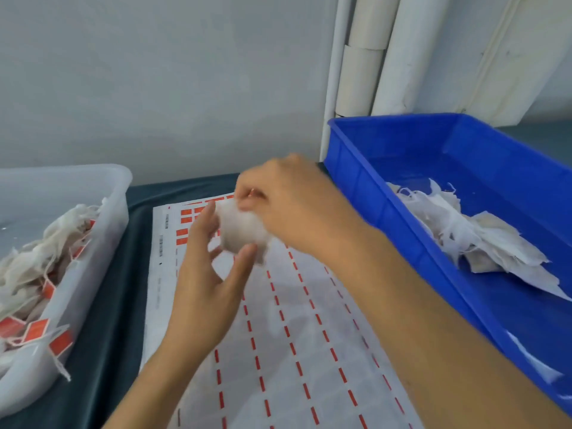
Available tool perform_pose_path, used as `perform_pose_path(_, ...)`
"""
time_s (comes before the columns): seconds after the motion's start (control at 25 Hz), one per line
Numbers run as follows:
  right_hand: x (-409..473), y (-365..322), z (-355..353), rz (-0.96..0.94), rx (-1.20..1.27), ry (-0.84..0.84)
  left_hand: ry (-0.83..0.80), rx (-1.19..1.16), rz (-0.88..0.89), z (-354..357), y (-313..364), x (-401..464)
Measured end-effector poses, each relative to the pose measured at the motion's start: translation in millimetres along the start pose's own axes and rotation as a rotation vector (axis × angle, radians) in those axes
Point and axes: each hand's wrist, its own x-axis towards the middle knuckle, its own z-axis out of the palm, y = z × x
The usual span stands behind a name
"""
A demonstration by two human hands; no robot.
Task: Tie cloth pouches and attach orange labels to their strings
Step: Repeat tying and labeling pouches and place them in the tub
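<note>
The pouch (241, 230) sits between my hands over the label sheet (294, 335): my left hand (201, 274) cups it with curled fingers, my right hand (278, 199) pinches its top. Labelled pouches fill the clear bin (117, 193) at nine o'clock; untied ones wait in the blue bin (371, 168) at three.

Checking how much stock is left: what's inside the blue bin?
Inside the blue bin lies a loose pile of untied white cloth pouches with frayed strings. Its near end is partly cut off by the frame, so more may be unseen.
</note>
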Motion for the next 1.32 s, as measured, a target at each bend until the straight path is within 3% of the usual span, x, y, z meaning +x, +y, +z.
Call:
perform_pose_path(0.12,-6.2,-1.9,47.8,0.012,0.300,-0.084,0.051,0.035,-0.107,-14.5,-22.3,4.6)
perform_pose_path(0.24,-16.1,13.6,85.8,0.121,0.492,-0.012,0.090,-0.013,-0.236,-12.2,-39.2,2.6)
perform_pose_path(0.44,-37.4,36.5,126.0,0.266,0.657,0.110,0.057,-0.141,-0.294,-6.3,-48.6,-1.5)
perform_pose_path(0.56,-46.3,38.9,136.6,0.372,0.803,0.197,0.073,-0.103,-0.319,-4.0,-50.7,-0.9)
perform_pose_path(0.72,-51.3,30.6,133.3,0.271,0.666,0.391,0.193,-0.026,-0.326,-0.8,-44.0,-1.7)
perform_pose_path(0.8,-52.8,18.0,132.1,0.150,0.732,0.261,0.227,-0.017,-0.260,0.5,-38.7,-4.2)
perform_pose_path(0.92,-53.4,6.2,134.6,0.109,0.837,0.088,0.114,-0.017,-0.069,5.1,-30.8,-11.8)
perform_pose_path(1.04,-54.9,9.0,132.5,0.156,0.939,0.195,-0.048,-0.094,0.062,8.4,-30.9,-17.8)
perform_pose_path(1.16,-56.3,14.6,131.6,0.192,0.915,0.269,-0.061,-0.138,0.024,6.5,-32.9,-16.5)
perform_pose_path(1.32,-56.9,15.5,130.9,0.195,0.864,0.246,0.124,-0.053,-0.140,-2.2,-37.4,-9.4)
